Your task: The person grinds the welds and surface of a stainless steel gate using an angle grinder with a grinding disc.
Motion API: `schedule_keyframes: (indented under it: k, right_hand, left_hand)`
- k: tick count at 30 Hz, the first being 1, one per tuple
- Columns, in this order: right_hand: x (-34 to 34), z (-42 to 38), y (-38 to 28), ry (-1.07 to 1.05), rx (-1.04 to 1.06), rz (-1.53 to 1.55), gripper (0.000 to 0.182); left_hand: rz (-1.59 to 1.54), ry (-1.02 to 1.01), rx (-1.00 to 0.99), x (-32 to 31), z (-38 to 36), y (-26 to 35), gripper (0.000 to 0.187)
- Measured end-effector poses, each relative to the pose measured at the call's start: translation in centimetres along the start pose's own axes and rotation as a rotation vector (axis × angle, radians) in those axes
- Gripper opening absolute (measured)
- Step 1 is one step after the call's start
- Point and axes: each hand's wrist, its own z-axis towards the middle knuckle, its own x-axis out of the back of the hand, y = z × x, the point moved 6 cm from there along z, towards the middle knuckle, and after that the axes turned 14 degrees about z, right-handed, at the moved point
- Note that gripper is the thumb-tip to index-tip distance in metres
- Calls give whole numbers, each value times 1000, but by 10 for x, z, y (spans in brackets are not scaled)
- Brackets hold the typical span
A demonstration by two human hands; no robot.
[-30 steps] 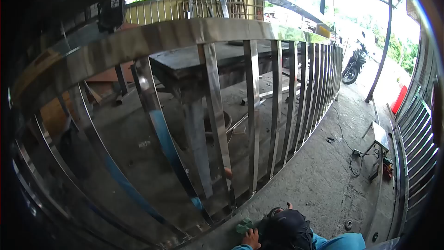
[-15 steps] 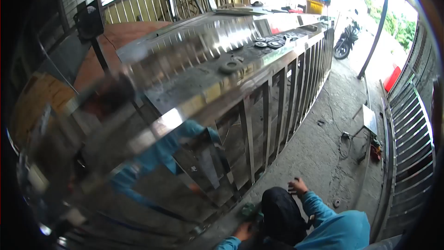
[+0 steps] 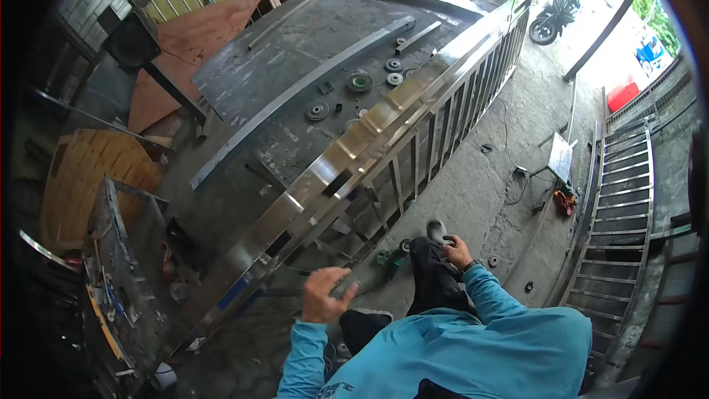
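Note:
My left hand (image 3: 323, 295) is raised in front of the long, shiny metal railing (image 3: 332, 170), with thumb and fingers apart and nothing in it. Beside my dark-trousered right knee (image 3: 428, 270) is my right hand (image 3: 459, 253), its fingers loosely bent and no held object visible. A green power tool (image 3: 388, 258), which looks like an angle grinder, lies on the floor between the railing and my leg, partly hidden. My shoe (image 3: 437, 231) shows just beyond the right hand.
A metal worktable (image 3: 295, 52) behind the railing carries a long bar (image 3: 303, 85) and several grinding discs (image 3: 360, 82). A small stool (image 3: 561, 157), a cord (image 3: 509, 185) and a ladder-like metal frame (image 3: 617, 229) are at right. A tool-strewn stand (image 3: 122, 281) is at lower left.
My view has shifted and tilted further down. My left hand has come up from low beside the green tool and is empty. My right hand remains near the knee.

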Motion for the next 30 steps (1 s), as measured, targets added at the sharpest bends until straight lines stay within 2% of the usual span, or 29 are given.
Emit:
schedule_keyframes:
  k: [1, 2, 3, 4, 6, 7, 8, 9, 10, 11, 12, 13, 14, 17, 19, 23, 27, 29, 30]
  right_hand:
    - [4, 3, -7, -4, -19, -5, 43]
    - [5, 10, -21, -64, 84, -4, 41]
    - [5, 18, -35, -127, 183, -4, 39]
    - [2, 22, -56, -140, 151, -18, 39]
    - [6, 36, -112, -158, 263, -218, 36]
    - [21, 56, -128, -185, 228, -251, 36]
    - [30, 85, -156, -260, 359, -366, 36]
    - [31, 97, -167, -326, 468, -452, 36]
    - [27, 96, -218, -330, 326, -364, 37]
    - [37, 109, -251, -282, 289, -311, 38]
    - [58, 129, -277, -211, 398, -346, 38]
    - [76, 143, -307, -121, 383, -359, 36]
    - [100, 166, -320, -85, 520, -244, 34]
    - [134, 192, -376, 74, 399, -180, 34]
    - [136, 210, -403, 96, 380, -212, 35]
    - [112, 231, -448, 92, 523, -217, 44]
    - [63, 227, -502, 145, 731, -279, 57]
    - [42, 215, -535, 167, 1110, -498, 67]
    - [28, 211, -550, 150, 1225, -540, 71]
  left_hand:
    - [110, 104, -91, 17, 26, 12, 31]
    - [125, 164, -97, 29, 52, 16, 30]
    - [142, 222, -98, 38, 77, 17, 28]
    - [162, 305, -23, 42, 100, 8, 30]
    - [169, 455, 171, 46, 139, -14, 30]
    - [160, 530, 282, 43, 155, -23, 30]
    - [170, 537, 328, 27, 172, -29, 30]
    - [8, 655, 545, 19, 175, -49, 29]
    - [-156, 755, 758, 11, 173, -67, 30]
    - [-152, 739, 788, 2, 181, -73, 30]
    - [-93, 766, 898, -5, 181, -79, 30]
    - [-33, 779, 1008, -11, 183, -82, 31]
    - [43, 757, 1018, -11, 188, -81, 32]
    - [214, 738, 984, -16, 183, -84, 38]
    - [305, 747, 984, -18, 177, -83, 35]
    - [483, 629, 1085, -14, 181, -76, 33]
    - [473, 649, 1111, -15, 183, -78, 30]
    - [500, 641, 1135, -15, 179, -79, 32]
    - [534, 608, 1130, -13, 180, -79, 34]
